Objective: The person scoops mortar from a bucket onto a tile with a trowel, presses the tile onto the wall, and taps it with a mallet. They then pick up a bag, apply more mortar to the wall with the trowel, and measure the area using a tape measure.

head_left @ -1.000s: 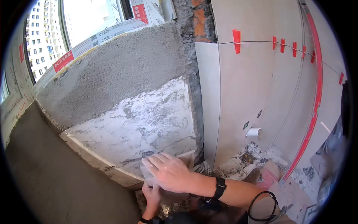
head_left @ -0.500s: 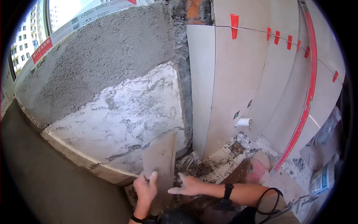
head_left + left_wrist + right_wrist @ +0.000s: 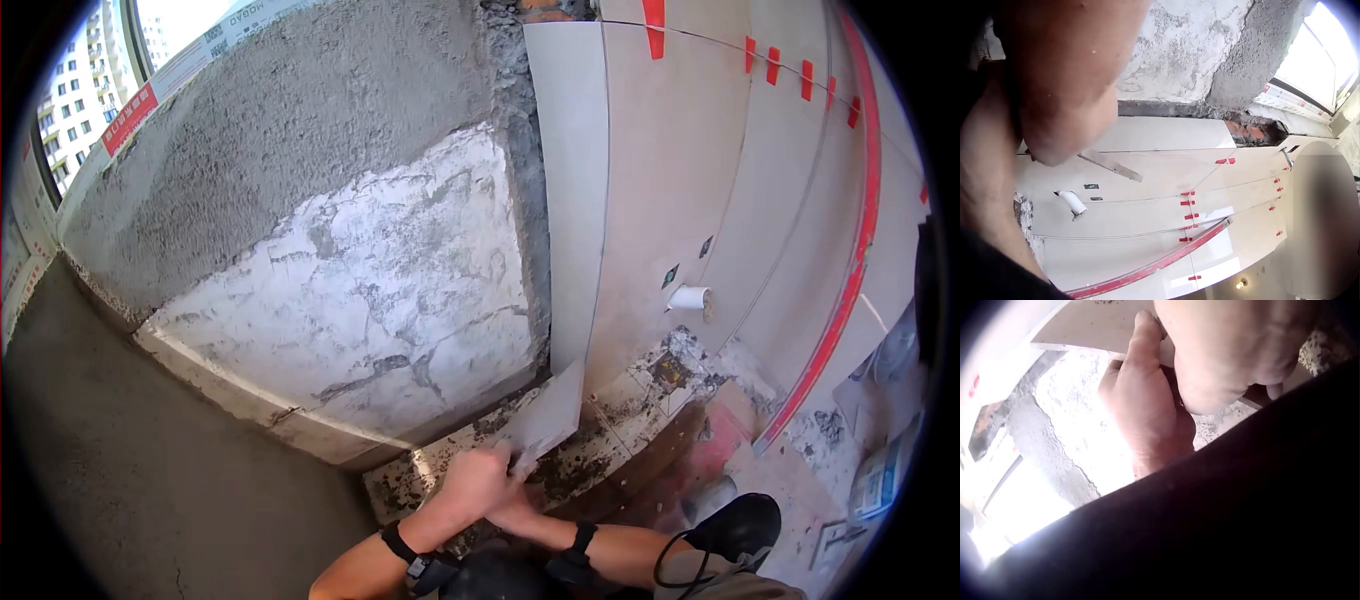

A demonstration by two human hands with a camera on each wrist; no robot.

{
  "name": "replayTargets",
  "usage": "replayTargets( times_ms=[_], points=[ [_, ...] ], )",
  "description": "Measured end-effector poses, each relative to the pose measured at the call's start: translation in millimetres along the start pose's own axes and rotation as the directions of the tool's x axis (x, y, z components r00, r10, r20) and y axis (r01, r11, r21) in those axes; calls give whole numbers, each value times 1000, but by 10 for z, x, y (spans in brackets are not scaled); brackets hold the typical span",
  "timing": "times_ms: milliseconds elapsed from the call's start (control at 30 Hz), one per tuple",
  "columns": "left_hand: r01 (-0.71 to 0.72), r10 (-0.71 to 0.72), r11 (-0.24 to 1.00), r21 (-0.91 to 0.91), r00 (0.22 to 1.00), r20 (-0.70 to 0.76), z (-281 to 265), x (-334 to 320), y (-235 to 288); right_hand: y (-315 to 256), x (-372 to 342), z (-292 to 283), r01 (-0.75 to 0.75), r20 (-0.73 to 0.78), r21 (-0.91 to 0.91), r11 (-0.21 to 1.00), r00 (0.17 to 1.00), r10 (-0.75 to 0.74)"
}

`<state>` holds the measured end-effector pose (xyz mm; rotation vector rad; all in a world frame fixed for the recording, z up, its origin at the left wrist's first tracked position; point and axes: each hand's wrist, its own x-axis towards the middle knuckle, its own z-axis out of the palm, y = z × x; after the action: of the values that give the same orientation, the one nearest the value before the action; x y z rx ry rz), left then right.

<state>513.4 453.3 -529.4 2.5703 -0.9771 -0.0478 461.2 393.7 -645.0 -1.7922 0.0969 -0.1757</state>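
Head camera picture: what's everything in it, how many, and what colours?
Flat tile: one, pale grey, lower centre
Tiled wall: one, pale, right
Clips: seven, red, upper tiled wall
Long bar: one, red, right side
Pipe: one, white, low on the tiled wall
Rough wall: one, grey with white patch, centre
Window: one, glaring white, top left
Building: at least one, pale, outside the window
Cement surface: one, dark grey, lower left
Floor: one, black and white, low centre
Package: one, white and blue, right edge
Shoe: one, black, lower right
Wrist straps: two, black, one per wrist
Left grip: one, bare, holding flat tile
Right grip: one, bare, partly hidden
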Motion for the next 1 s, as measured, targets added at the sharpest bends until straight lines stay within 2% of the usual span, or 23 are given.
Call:
replayTargets(
  times_ms=[67,100,133,167,200,233,267,300,333,367,400,433,500,533,633,700,733,833,867,933,967,1000],
  points=[
    [-78,81,996,-49,994,68,-81,0,-9,33,-41,-70,-21,50,23,1000,999,20],
    [-99,130,969,-225,983,129,-205,6,-89,57,-61,-133,-62,94,40,997,994,58],
    [43,43,860,-509,987,155,-196,-73,-229,255,-22,-56,-104,58,258,960,994,92],
    [174,-98,819,-547,981,166,-221,-162,-361,287,21,-82,-194,95,418,888,981,170],
    [191,-223,820,-540,975,7,-131,-295,-595,313,64,-111,-277,130,561,780,960,247],
    [300,-475,664,-686,877,-76,33,-469,-840,209,78,-191,-319,162,648,692,945,283],
    [314,-709,551,-773,665,-235,277,-676,-1097,128,108,-248,-355,202,724,591,929,310],
    [304,-807,537,-787,455,-376,466,-913,-1293,104,107,-260,-394,251,787,474,907,337],
    [218,-895,412,-885,280,-348,405,-1043,-1137,170,140,-254,-381,270,831,406,914,304],
    [153,-932,306,-940,249,-263,536,-1336,-1282,184,144,-284,-393,289,836,383,909,301],
    [16,-950,142,-990,281,-132,519,-1556,-1263,174,174,-324,-406,309,839,362,904,297],
    [36,-957,87,-996,279,-74,425,-1634,-1136,152,204,-349,-420,332,842,338,898,289],
    [69,-963,-14,-998,268,32,267,-1665,-869,64,243,-420,-420,330,828,371,900,283],
    [62,-960,0,-998,280,17,280,-1611,-825,37,263,-436,-416,326,823,387,904,277],
    [66,-812,-405,-912,432,392,181,-1537,-520,85,304,-437,-407,330,834,371,909,255],
    [35,-695,-610,-792,456,556,263,-1532,-430,132,342,-460,-413,353,840,352,908,224],
    [78,-528,-689,-721,627,573,548,-1745,-680,169,358,-474,-417,364,842,343,908,209],
    [-113,-578,-627,-771,731,362,398,-1427,-432,427,445,-519,-478,437,816,325,878,195],
    [-199,-589,-593,-780,768,251,396,-1345,-465,434,470,-545,-488,452,811,323,873,183],
    [33,-614,-314,-949,755,230,747,-1412,-850,222,524,-618,-482,465,811,332,875,136],
    [148,-622,-149,-978,755,209,743,-1336,-888,207,533,-616,-480,462,818,316,877,135],
    [144,-638,-195,-970,733,237,710,-1332,-888,201,544,-598,-474,457,828,300,880,130]
  ],
)
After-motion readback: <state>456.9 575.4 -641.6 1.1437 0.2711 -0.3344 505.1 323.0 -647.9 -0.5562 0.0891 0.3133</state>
